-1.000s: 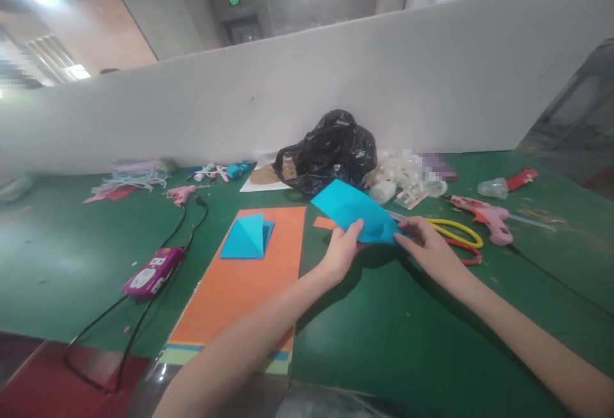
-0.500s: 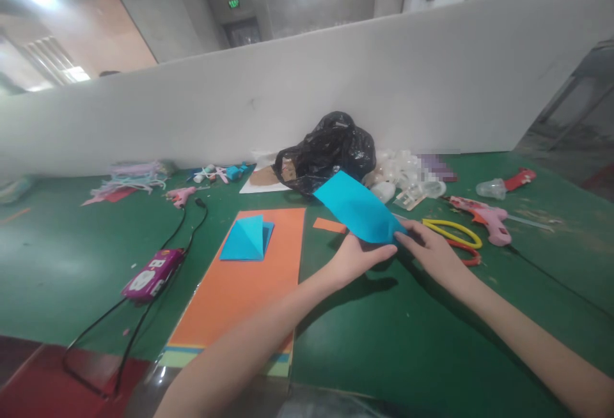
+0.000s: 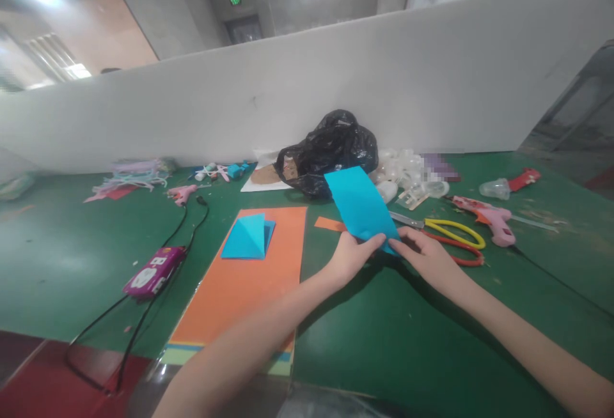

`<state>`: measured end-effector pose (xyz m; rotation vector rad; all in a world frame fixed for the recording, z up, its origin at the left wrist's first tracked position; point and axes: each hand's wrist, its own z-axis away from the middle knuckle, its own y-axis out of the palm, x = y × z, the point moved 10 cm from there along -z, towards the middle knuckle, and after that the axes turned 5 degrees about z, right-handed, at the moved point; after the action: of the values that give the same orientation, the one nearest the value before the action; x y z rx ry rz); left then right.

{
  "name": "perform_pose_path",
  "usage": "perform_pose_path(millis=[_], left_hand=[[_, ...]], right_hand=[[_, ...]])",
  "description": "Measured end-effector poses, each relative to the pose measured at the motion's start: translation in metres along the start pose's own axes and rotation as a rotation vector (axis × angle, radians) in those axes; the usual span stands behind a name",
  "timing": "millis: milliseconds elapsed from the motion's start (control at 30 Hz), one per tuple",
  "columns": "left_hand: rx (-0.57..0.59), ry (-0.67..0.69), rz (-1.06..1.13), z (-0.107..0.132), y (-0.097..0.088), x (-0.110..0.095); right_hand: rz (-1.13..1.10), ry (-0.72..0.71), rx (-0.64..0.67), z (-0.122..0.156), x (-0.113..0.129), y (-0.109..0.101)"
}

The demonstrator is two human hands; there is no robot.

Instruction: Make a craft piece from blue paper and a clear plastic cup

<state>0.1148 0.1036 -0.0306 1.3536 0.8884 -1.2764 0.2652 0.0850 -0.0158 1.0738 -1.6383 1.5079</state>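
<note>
A rectangular strip of blue paper (image 3: 362, 201) is held up over the green table, its near end pinched in both hands. My left hand (image 3: 354, 255) grips its lower left edge, thumb on top. The near right corner is between the thumb and fingers of my right hand (image 3: 422, 252). Just beyond my right hand lie scissors (image 3: 453, 231) with one yellow and one red handle. To the left, a folded blue paper piece (image 3: 247, 238) rests on a stack of orange paper (image 3: 240, 296). A small orange paper strip (image 3: 329, 224) lies partly behind the blue paper.
A black plastic bag (image 3: 330, 153) sits against the white partition (image 3: 215, 108), beside clear plastic pieces (image 3: 405, 175). On the right is a pink glue gun (image 3: 484, 216) with a cord. A purple box (image 3: 154, 272) with black cables and another pink glue gun (image 3: 181, 194) lie left.
The blue paper has turned more upright, its near end swinging slightly left. My left thumb has moved up onto the paper. More of the scissors shows now.
</note>
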Motion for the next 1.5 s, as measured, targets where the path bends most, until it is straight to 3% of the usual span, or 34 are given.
perform_pose_path(millis=[500,1033,1500], left_hand=[[-0.052,-0.002,-0.017,0.002,-0.004,-0.001],[-0.084,0.019,0.041,0.003,-0.005,-0.003],[-0.101,0.062,0.029,0.0,-0.009,-0.001]], right_hand=[[0.139,-0.009,0.042,0.004,-0.001,0.007],[0.128,-0.029,0.008,0.008,0.007,0.007],[0.095,-0.018,0.085,0.009,0.003,0.014]])
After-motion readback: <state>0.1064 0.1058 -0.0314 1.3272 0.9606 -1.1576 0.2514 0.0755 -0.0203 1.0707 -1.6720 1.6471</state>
